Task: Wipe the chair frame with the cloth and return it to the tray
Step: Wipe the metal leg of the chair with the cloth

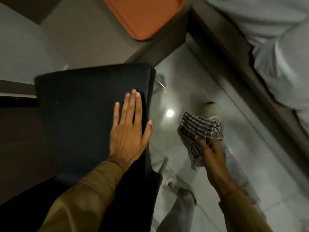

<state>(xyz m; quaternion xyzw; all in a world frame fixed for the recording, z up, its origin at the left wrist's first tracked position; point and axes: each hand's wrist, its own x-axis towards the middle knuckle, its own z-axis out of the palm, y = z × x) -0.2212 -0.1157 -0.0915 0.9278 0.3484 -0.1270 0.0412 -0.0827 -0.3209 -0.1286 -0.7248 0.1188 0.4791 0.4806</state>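
Note:
A black padded chair seat fills the middle left of the head view. My left hand lies flat on its right side, fingers spread and holding nothing. A thin metal piece of the chair frame shows just below the seat's right edge, blurred. My right hand is to the right of the chair, above the floor, closed around a bunched black-and-white striped cloth. The cloth is clear of the chair. An orange tray rests on the grey table at the top.
The grey table stands beyond the chair, its dark edge running toward the floor. A bed with white bedding and a dark wooden side rail occupies the right. Glossy pale floor tiles lie between them, with my shoe and light trousers below the cloth.

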